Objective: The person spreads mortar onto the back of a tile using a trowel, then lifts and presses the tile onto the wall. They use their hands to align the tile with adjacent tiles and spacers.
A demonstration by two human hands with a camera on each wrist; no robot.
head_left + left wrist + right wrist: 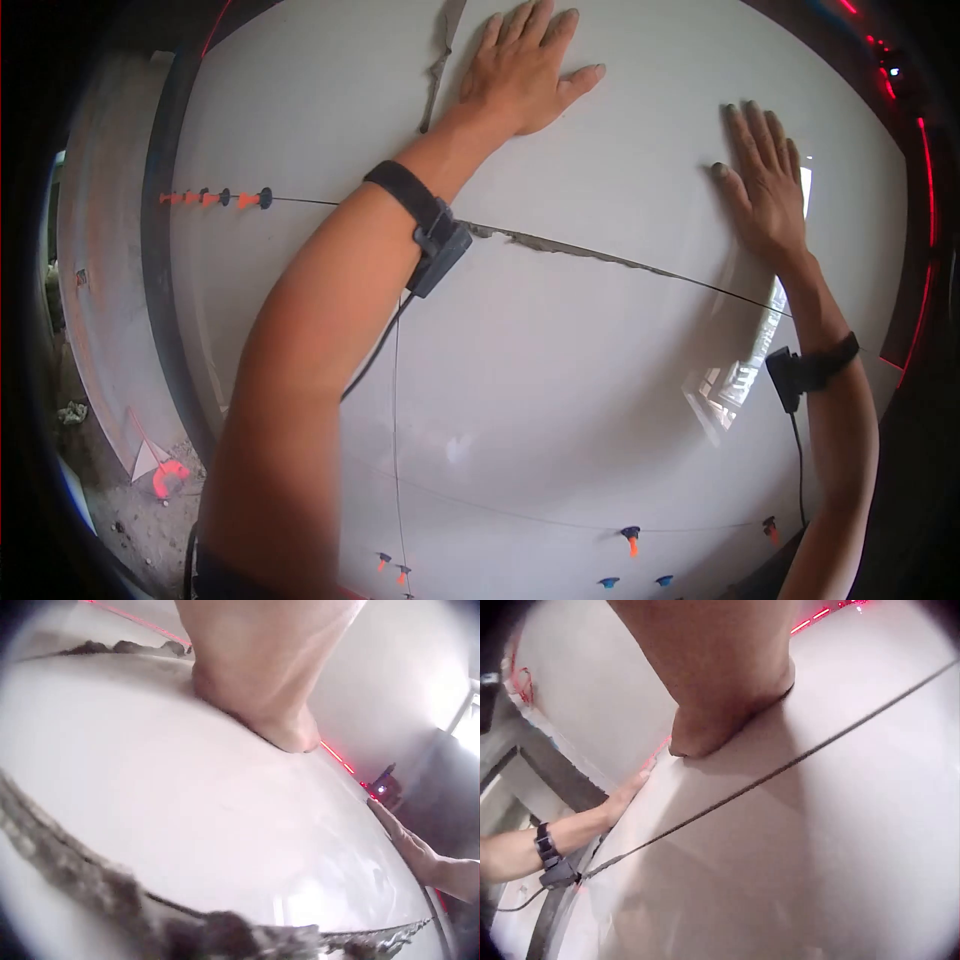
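Observation:
My left hand [525,70] lies flat with fingers spread on the upper part of a large glossy white tile [650,130]. Farther right, my right hand [768,195] rests on the same tile, its fingers straight and the thumb held out. Neither hand grips anything. Below both runs a thin joint, with grey mortar [570,247] squeezed out along its middle stretch; a lower tile [540,340] lies under it. In the left wrist view the heel of the left hand [262,712] meets the tile face. The right wrist view has the right palm's heel [705,735] against it too.
Orange-and-dark tile levelling clips [250,199] sit in the joint at left, and more clips [630,538] in lower joints. A vertical smear of mortar [436,80] is beside the left hand. Red laser lines [926,180] run along the right edge, near a lit device [892,73].

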